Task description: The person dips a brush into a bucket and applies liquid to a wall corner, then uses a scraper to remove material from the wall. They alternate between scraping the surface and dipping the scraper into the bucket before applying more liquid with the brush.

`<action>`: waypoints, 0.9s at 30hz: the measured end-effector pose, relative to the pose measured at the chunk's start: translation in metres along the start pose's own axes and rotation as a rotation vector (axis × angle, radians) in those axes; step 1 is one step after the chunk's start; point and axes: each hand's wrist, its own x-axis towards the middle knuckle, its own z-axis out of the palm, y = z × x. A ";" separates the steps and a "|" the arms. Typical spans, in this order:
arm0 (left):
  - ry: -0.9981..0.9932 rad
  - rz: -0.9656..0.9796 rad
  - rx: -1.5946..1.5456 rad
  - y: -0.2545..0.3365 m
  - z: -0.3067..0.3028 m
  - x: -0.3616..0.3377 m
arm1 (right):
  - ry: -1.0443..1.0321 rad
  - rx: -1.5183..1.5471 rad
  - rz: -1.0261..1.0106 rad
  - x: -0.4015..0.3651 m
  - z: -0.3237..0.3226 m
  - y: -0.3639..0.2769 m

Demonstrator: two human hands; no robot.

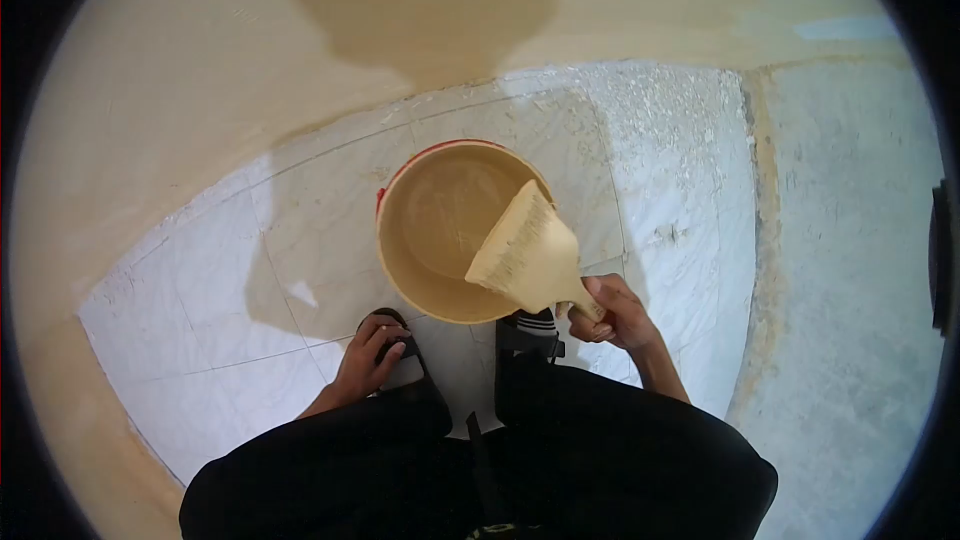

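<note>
A wide, cream-coated brush (528, 252) is held by its handle in my right hand (617, 314), its bristles angled up and left over the right part of a round bucket. The bucket (392, 270) stands on the floor tiles in front of my feet, with a beige inside and a bit of red at its outer rim. Its bottom looks beige; whether that is liquid is hard to tell. My left hand (372, 358) is lowered beside my left foot, near the bucket's lower left, with its fingers bent; what they hold, if anything, is hidden.
Marble-look tiles (230, 290) cover the floor, with whitish flecks at the upper right. A beige wall (150, 90) curves along the top and left. A grey surface (850, 240) lies to the right, with a dark object (940, 258) at its edge. My sandalled feet are below the bucket.
</note>
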 end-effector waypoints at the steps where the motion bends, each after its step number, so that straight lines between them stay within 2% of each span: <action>1: 0.047 -0.012 0.032 -0.003 0.005 0.000 | -0.049 0.086 -0.002 -0.001 -0.002 0.009; 3: 0.062 0.018 0.086 -0.009 0.015 0.005 | -0.077 0.179 -0.057 -0.004 -0.004 0.022; 5: 0.251 -0.096 0.133 -0.017 0.024 0.007 | -0.116 0.366 -0.065 -0.006 -0.010 0.031; 7: 0.315 0.015 0.190 -0.022 0.028 0.010 | -0.140 0.428 -0.192 -0.007 -0.024 0.036; 9: 0.304 0.013 0.210 -0.013 0.027 0.007 | 0.278 0.323 -0.442 -0.006 -0.032 0.030; 11: 0.297 -0.138 0.146 -0.003 0.029 0.005 | 0.515 0.016 -0.631 -0.001 -0.050 0.000; 13: 0.269 -0.113 0.174 -0.005 0.026 0.006 | 0.779 -0.230 -0.615 0.010 -0.081 -0.012; 15: 0.244 -0.098 0.189 -0.007 0.029 0.004 | 0.883 -0.134 -0.637 0.033 -0.107 -0.017; 17: 0.243 -0.092 0.237 -0.009 0.028 0.005 | 1.024 -0.224 -0.648 0.060 -0.129 -0.018; 18: 0.235 -0.085 0.241 -0.013 0.029 0.006 | 1.031 -0.217 -0.653 0.074 -0.142 -0.020; 20: 0.270 -0.110 0.217 -0.017 0.032 0.002 | 1.150 -0.376 -0.635 0.096 -0.159 -0.021; 27: 0.266 -0.124 0.255 -0.010 0.032 0.004 | 1.233 -0.403 -0.703 0.135 -0.162 -0.049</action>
